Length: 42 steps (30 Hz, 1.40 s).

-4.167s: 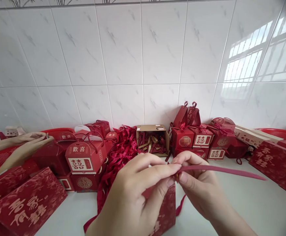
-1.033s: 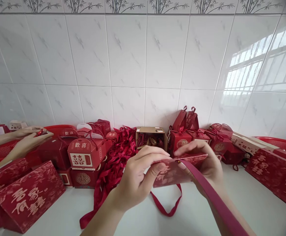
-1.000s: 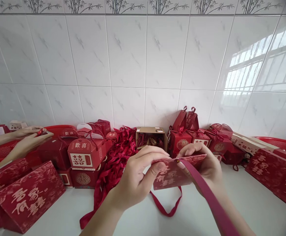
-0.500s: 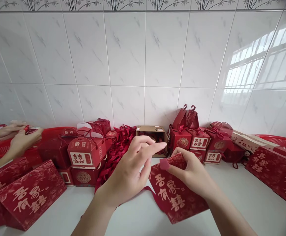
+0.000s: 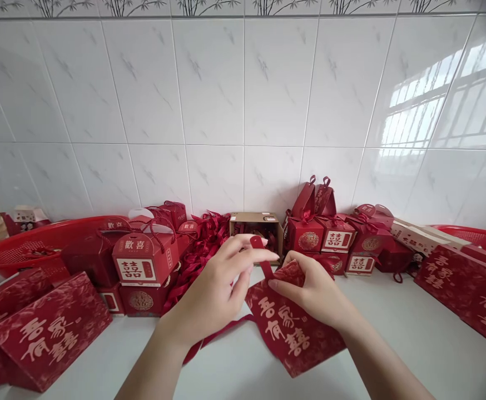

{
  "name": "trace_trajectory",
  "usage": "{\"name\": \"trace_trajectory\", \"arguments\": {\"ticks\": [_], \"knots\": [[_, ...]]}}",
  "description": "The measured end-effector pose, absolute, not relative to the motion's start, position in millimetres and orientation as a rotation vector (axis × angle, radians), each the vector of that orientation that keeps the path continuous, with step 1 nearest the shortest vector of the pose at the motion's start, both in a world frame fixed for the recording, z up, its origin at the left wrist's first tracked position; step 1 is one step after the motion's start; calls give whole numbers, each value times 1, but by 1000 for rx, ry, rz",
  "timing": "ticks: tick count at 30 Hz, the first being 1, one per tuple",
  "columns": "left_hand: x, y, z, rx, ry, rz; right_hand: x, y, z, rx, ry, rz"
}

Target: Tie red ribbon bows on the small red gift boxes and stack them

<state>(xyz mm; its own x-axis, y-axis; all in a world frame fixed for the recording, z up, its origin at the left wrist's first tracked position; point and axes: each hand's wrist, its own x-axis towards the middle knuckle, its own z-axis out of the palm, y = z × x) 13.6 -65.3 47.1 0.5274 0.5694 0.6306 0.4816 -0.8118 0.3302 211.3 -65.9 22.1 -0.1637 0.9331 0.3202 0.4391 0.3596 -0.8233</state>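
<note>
A flat red paper bag [image 5: 295, 333] with gold lettering is laid on the white desk [image 5: 397, 339], just in front of the person. Its upper edge is gripped by the right hand [image 5: 316, 291], whose fingers are closed on the paper. The short free end of a dark red ribbon [image 5: 256, 243] is pinched between thumb and forefinger of the left hand [image 5: 218, 289]; the other fingers are held loosely spread. The ribbon is seen running down from that pinch to the bag's top edge, and another length of it is trailed across the desk under the left wrist.

Only a little ribbon is held beyond the fingertips. It is therefore judged that the end could be lost from the pinch if it is pulled sharply, and drawn back toward the bag. If the pull is made at an angle, the paper at the edge could be torn or creased. The trailing length could be caught under the left forearm, or tangled with the loose ribbon pile [image 5: 203, 247] lying just beyond the hand.
</note>
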Motion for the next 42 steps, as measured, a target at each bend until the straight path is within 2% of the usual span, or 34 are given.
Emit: {"name": "trace_trajectory", "arguments": {"ticks": [10, 17, 22, 28, 34, 42], "knots": [[6, -41, 43, 2698, 1058, 1507, 217, -84, 32, -994, -1859, 1007], [13, -46, 46, 2257, 943, 1235, 226, -82, 32, -843, -1761, 1188], [18, -67, 54, 1969, 879, 1100, 223, -84, 32, -810, -1754, 1134], [21, -85, 61, 1996, 833, 1103, 222, -86, 29, -743, -1787, 959], [22, -91, 59, 2085, 857, 1259, 223, -86, 25, -631, -1836, 845], [27, -97, 57, 2097, 833, 1218, 222, -86, 25, -648, -1876, 766]]}}
